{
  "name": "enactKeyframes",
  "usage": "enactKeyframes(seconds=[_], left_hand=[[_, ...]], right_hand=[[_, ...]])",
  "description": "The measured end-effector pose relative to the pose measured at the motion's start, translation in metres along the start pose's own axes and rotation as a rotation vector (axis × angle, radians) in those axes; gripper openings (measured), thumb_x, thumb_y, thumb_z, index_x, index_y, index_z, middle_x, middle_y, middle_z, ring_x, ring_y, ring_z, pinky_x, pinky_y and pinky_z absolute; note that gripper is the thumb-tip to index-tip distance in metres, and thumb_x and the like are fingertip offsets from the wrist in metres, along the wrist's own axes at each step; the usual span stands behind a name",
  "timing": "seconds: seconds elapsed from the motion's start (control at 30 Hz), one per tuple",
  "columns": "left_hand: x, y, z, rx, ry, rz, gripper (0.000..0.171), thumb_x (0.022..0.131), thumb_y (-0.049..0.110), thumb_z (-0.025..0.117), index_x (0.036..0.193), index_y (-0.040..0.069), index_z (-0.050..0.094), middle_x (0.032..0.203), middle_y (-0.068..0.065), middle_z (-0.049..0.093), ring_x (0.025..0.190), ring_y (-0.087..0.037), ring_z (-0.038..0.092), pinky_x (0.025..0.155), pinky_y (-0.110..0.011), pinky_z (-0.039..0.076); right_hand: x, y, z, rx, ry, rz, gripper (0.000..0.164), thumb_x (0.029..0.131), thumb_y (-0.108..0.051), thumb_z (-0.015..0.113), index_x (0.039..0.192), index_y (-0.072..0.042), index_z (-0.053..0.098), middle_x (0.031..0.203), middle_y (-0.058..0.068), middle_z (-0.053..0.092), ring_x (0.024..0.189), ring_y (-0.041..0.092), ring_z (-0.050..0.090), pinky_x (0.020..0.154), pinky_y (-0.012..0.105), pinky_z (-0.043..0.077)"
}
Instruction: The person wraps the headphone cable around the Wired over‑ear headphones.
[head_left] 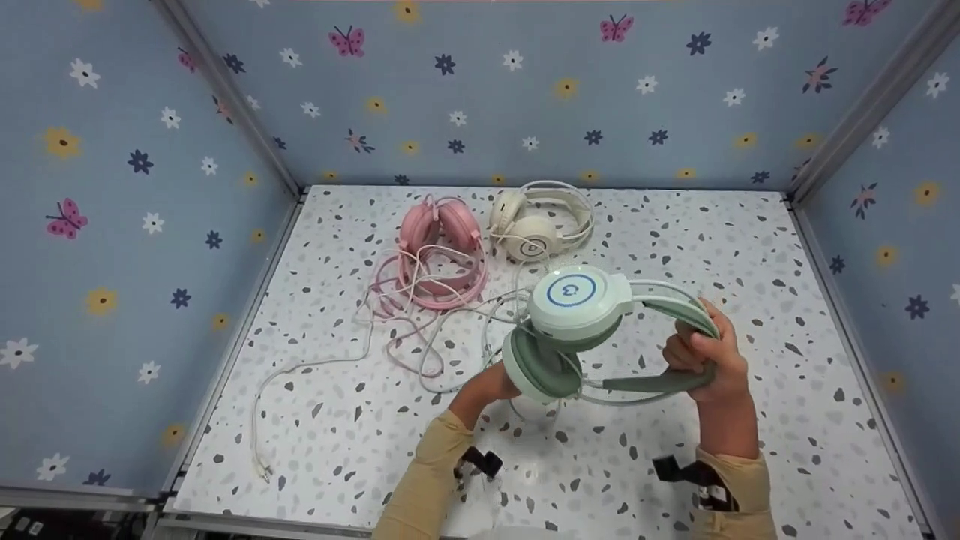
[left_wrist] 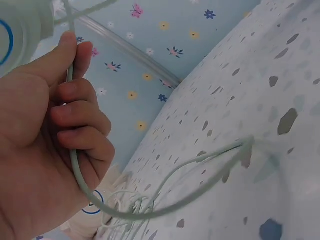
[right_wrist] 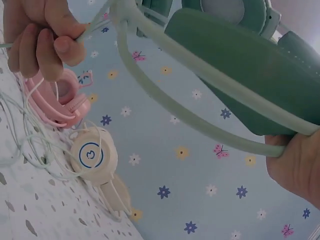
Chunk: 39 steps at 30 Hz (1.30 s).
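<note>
My right hand (head_left: 716, 360) grips the headband of light green headphones (head_left: 577, 319), holding them above the table with the ear cups toward the left. In the right wrist view the dark green headband pad (right_wrist: 250, 75) and two pale outer bars run to that hand. My left hand (head_left: 491, 386) is behind the lower ear cup, which partly hides it in the head view. In the left wrist view this hand has its fingers curled round the thin green cable (left_wrist: 80, 175), with the thumb pressed against the index finger. The cable hangs below it in a loop.
Pink headphones (head_left: 439, 255) lie at the table's back middle, with cream headphones (head_left: 534, 238) to their right. Tangled cables (head_left: 420, 322) spread before them. One white cable (head_left: 307, 364) runs left to a plug (head_left: 264, 472). Patterned panels (head_left: 510, 97) enclose the speckled table (head_left: 337, 442).
</note>
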<state>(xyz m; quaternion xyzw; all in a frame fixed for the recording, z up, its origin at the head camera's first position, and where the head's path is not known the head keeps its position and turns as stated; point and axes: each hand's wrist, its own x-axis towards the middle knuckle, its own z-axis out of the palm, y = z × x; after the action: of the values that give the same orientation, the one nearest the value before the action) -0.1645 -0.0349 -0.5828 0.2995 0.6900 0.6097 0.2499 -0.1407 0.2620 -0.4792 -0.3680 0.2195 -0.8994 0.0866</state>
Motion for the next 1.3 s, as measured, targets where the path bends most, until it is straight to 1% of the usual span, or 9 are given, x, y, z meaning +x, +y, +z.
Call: enactKeyframes(seconds=[0.07, 0.13, 0.2, 0.27, 0.53, 0.63, 0.93, 1.1, 1.3], left_hand=[[0.005, -0.001, -0.011, 0.032, -0.028, 0.063, 0.053, 0.092, 0.003, 0.06, 0.138, -0.01, 0.038, 0.138, -0.023, 0.045, 0.121, -0.019, 0.045, 0.103, -0.031, 0.034], [0.013, -0.001, -0.021, 0.102, -0.056, 0.139, 0.027, 0.09, 0.006, 0.065, 0.114, -0.006, 0.06, 0.105, -0.013, 0.064, 0.09, -0.013, 0.056, 0.085, -0.029, 0.045], [0.022, 0.002, -0.031, 0.12, -0.109, 0.171, 0.011, 0.093, 0.01, 0.065, 0.087, 0.0, 0.065, 0.073, -0.003, 0.058, 0.063, -0.011, 0.047, 0.065, -0.028, 0.044], [0.026, 0.009, -0.038, 0.194, -0.128, 0.118, 0.025, 0.095, 0.013, 0.063, 0.071, 0.006, 0.061, 0.06, 0.005, 0.046, 0.054, -0.009, 0.035, 0.056, -0.026, 0.036], [0.04, 0.055, -0.054, 0.958, -0.044, -0.046, 0.015, 0.087, 0.012, 0.065, 0.073, 0.017, 0.068, 0.064, 0.007, 0.053, 0.059, -0.012, 0.04, 0.053, -0.029, 0.037], [0.047, 0.067, -0.058, 1.102, -0.012, -0.046, 0.007, 0.087, 0.017, 0.068, 0.083, 0.018, 0.074, 0.073, 0.007, 0.063, 0.065, -0.012, 0.052, 0.058, -0.032, 0.046], [0.048, 0.093, -0.071, 1.125, 0.124, -0.091, 0.03, 0.09, 0.048, 0.065, 0.081, 0.02, 0.069, 0.069, 0.007, 0.06, 0.061, -0.012, 0.054, 0.056, -0.034, 0.044], [0.039, 0.107, -0.058, 1.049, 0.302, -0.044, 0.029, 0.095, 0.043, 0.061, 0.087, 0.016, 0.071, 0.074, 0.004, 0.065, 0.066, -0.014, 0.059, 0.06, -0.034, 0.047], [0.039, 0.115, -0.036, 1.043, 0.522, -0.002, 0.026, 0.095, 0.037, 0.062, 0.08, 0.016, 0.067, 0.068, -0.001, 0.063, 0.064, -0.022, 0.061, 0.055, -0.038, 0.047]], right_hand=[[0.0, 0.0, -0.002, 0.015, -0.06, 0.057, 0.015, 0.095, 0.003, 0.046, 0.108, 0.012, 0.05, 0.06, 0.004, 0.025, 0.041, 0.01, 0.023, 0.04, 0.023, 0.019], [0.0, 0.0, -0.003, -0.003, -0.104, 0.112, 0.01, 0.095, 0.002, 0.046, 0.101, 0.009, 0.05, 0.06, 0.004, 0.026, 0.04, 0.01, 0.023, 0.039, 0.023, 0.019], [-0.001, 0.0, -0.003, -0.059, -0.116, 0.166, 0.003, 0.094, 0.003, 0.047, 0.092, 0.005, 0.048, 0.06, 0.003, 0.027, 0.041, 0.01, 0.023, 0.038, 0.023, 0.018], [-0.002, 0.001, -0.001, -0.16, -0.11, 0.212, 0.005, 0.091, 0.004, 0.05, 0.089, 0.004, 0.046, 0.06, 0.003, 0.027, 0.042, 0.011, 0.023, 0.037, 0.025, 0.018], [-0.004, 0.012, 0.003, -0.644, -0.072, 0.378, 0.016, 0.081, 0.007, 0.064, 0.08, 0.007, 0.048, 0.058, 0.006, 0.033, 0.047, 0.02, 0.029, 0.043, 0.039, 0.028], [-0.005, 0.012, 0.001, -0.771, -0.025, 0.401, 0.016, 0.079, 0.009, 0.065, 0.079, 0.004, 0.05, 0.059, 0.005, 0.034, 0.049, 0.02, 0.03, 0.047, 0.038, 0.032], [-0.018, 0.021, -0.011, -1.163, 0.183, 0.302, 0.026, 0.07, 0.018, 0.071, 0.078, -0.002, 0.057, 0.059, 0.002, 0.042, 0.052, 0.013, 0.036, 0.051, 0.031, 0.037], [-0.013, 0.025, -0.003, -1.229, 0.34, 0.159, 0.025, 0.067, 0.024, 0.065, 0.077, 0.002, 0.057, 0.061, 0.001, 0.045, 0.054, 0.01, 0.038, 0.049, 0.029, 0.036], [0.0, 0.033, 0.007, -1.283, 0.35, 0.047, 0.022, 0.067, 0.022, 0.062, 0.073, 0.002, 0.055, 0.057, -0.001, 0.043, 0.051, 0.009, 0.035, 0.048, 0.026, 0.034]])
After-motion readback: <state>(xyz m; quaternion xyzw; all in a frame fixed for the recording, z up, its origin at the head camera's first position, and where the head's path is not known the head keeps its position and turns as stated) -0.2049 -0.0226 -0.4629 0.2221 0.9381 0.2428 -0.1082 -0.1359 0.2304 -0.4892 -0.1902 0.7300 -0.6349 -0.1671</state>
